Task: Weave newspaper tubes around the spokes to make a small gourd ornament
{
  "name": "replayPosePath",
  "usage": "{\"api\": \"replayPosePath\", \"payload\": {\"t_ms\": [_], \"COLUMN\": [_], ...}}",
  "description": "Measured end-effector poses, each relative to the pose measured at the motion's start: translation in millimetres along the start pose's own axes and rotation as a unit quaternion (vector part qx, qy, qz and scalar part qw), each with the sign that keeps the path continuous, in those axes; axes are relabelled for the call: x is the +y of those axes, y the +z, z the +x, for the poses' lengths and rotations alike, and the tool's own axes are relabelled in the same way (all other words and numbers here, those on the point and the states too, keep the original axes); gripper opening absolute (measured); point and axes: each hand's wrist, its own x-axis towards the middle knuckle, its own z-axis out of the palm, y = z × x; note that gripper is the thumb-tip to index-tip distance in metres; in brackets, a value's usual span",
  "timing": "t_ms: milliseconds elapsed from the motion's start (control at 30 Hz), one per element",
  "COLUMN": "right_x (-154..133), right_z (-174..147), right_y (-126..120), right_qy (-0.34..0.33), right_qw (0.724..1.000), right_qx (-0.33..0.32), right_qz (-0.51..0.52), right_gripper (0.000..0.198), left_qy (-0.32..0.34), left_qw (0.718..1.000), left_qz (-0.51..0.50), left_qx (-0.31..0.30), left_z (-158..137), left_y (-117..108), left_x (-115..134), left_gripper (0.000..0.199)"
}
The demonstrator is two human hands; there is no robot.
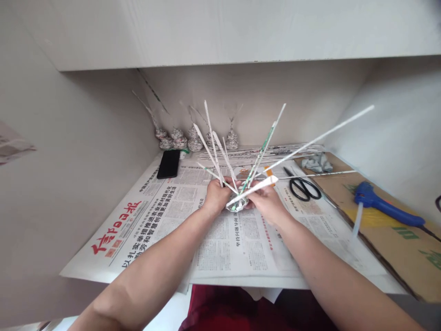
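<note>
We find the left hand and the right hand pinching a small woven paper piece from either side, fingers curled in against its rim. The piece sits between them, above the middle of the newspaper, with rolled-paper rods fanning up and outward from it.

We note several risks. In our judgement, pressing too hard could flatten or crease the hollow-looking rods, while a slack pinch could let the weave loosen and the rods slip out of order. The rods cross closely near the fingers, so a wrong one could easily be picked up. The long white rod reaches far out to the right; a turn of the piece could swing it against the side wall or sweep it over the black-handled scissors. The blue glue gun lies on the cardboard near the right forearm; should it be hot, a careless reach could touch it. We cannot tell whether it is.

Most fingertips are hidden behind the piece and the rods, and its underside is not visible, so we cannot confirm whether it touches the newspaper. An orange item behind the right hand is partly covered and unidentified. The glue gun's cord runs out at the right edge.
</note>
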Motion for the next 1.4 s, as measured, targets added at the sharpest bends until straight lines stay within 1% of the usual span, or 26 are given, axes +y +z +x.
{"api": "replayPosePath", "payload": {"t_ms": [167,333,400,500,567,633,733,933,1100,1167,1233,1300,1400], "right_x": [2,4,2,-2,-6,-9,-8,-5,-15,-19,-20,-20,-17], "right_z": [2,2,1,-1,-1,-1,1,2,-2,-3,-4,-5,-4], "right_y": [-1,-2,-1,0,0,-2,-5,-8,-7,-7,-6,-6,-5], "right_qy": [-0.018,-0.022,-0.019,-0.011,-0.008,-0.007,-0.011,-0.031,-0.053,-0.061,-0.060,-0.062,-0.066], "right_qw": [1.000,0.999,0.999,0.999,0.999,0.999,0.999,0.999,0.996,0.996,0.996,0.996,0.996], "right_qx": [0.020,0.043,0.038,0.032,0.031,0.032,0.039,0.038,0.062,0.067,0.064,0.060,0.055], "right_qz": [0.012,0.005,0.003,0.013,0.018,0.024,0.027,0.011,0.024,0.027,0.029,0.028,0.021], "right_gripper": [0.020,0.018,0.018,0.022,0.026,0.028,0.029,0.023,0.027,0.028,0.030,0.031,0.030], "left_qy": [-0.006,0.002,0.000,-0.008,0.000,0.011,0.009,-0.030,-0.014,-0.023,-0.033,-0.040,-0.044], "left_qw": [1.000,0.999,0.999,1.000,0.999,0.999,0.999,0.996,0.997,0.995,0.991,0.991,0.994], "left_qz": [0.004,0.004,0.007,0.024,0.033,0.038,0.036,0.006,-0.046,-0.072,-0.089,-0.086,-0.063], "left_qx": [-0.010,-0.052,-0.045,-0.015,-0.004,-0.008,-0.036,-0.081,-0.057,-0.068,-0.091,-0.099,-0.078], "left_z": [3,7,7,7,8,8,8,8,11,11,9,6,3], "left_y": [-1,-1,-2,-2,-3,-4,-4,-5,-7,-7,-6,-5,-3], "left_x": [-3,-6,-6,-7,-7,-7,-8,-11,-12,-10,-7,-4,0], "left_gripper": [0.026,0.023,0.022,0.022,0.022,0.022,0.022,0.026,0.029,0.031,0.033,0.034,0.032]}}
